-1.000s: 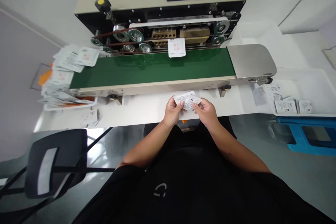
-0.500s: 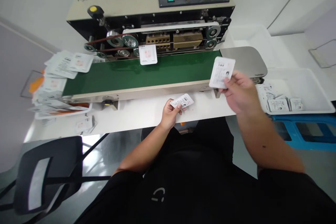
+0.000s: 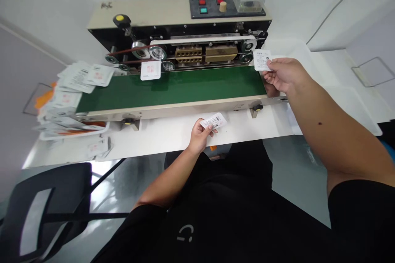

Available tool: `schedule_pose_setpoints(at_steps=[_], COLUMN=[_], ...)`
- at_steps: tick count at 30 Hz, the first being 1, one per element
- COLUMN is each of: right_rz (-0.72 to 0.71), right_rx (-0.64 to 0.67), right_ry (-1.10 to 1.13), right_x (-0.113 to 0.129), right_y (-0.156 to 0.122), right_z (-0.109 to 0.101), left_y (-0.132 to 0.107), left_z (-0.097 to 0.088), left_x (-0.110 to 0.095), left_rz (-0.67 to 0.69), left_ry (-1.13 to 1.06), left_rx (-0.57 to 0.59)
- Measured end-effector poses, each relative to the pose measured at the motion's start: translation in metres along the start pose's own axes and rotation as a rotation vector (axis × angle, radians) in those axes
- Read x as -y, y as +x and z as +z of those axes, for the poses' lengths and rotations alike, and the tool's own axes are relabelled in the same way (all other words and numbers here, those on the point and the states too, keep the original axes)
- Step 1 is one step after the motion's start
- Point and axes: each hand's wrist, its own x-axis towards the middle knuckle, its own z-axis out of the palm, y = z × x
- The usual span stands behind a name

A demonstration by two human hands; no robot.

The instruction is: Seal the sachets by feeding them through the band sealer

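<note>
My right hand [image 3: 282, 74] holds a small white printed pouch [image 3: 262, 60] at the right end of the sealing machine [image 3: 179, 12], just above the green conveyor belt [image 3: 185, 86]. Over the white table edge, my left hand [image 3: 200, 133] grips a small stack of pouches [image 3: 213, 121]. Another pouch [image 3: 150, 70] stands upright on the belt near its left part, its top edge in the sealer's rollers.
A heap of sealed pouches [image 3: 74, 86] lies off the belt's left end over a tray [image 3: 74, 131]. A white bin [image 3: 354, 102] sits at the right, mostly behind my arm. A black chair [image 3: 40, 209] stands at lower left. The control panel [image 3: 212, 6] tops the machine.
My right hand left the stack with one pouch and carried it up and right to the machine's right end. The pouch on the belt travelled leftwards. My view shifted slightly.
</note>
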Motion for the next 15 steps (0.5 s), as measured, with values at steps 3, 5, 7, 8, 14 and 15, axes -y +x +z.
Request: schedule_pose_setpoints(at_steps=[3,5,7,8,14,15], right_rz=[0.039,0.049,0.053,0.053,-0.019,-0.066], right_rx=[-0.008,-0.006,0.001,0.010,0.090,0.080], right_ry=[-0.044,-0.063,-0.077,-0.081,-0.135,-0.153], right_x=[0.002,0.004,0.006,0.007,0.007,0.005], right_y=[0.006,0.008,0.009,0.009,0.002,-0.002], right_z=[0.008,0.016,0.025,0.030,0.051,0.051], left_y=[0.000,0.001,0.001,0.001,0.000,0.000], left_z=[-0.001,-0.002,-0.002,-0.002,-0.002,-0.002], left_x=[0.001,0.001,0.001,0.001,0.001,0.001], left_rz=[-0.005,-0.007,-0.006,-0.003,0.009,0.008], left_ry=[0.000,0.002,0.001,0.000,0.000,0.004], left_rx=[0.010,0.014,0.015,0.015,0.012,0.011])
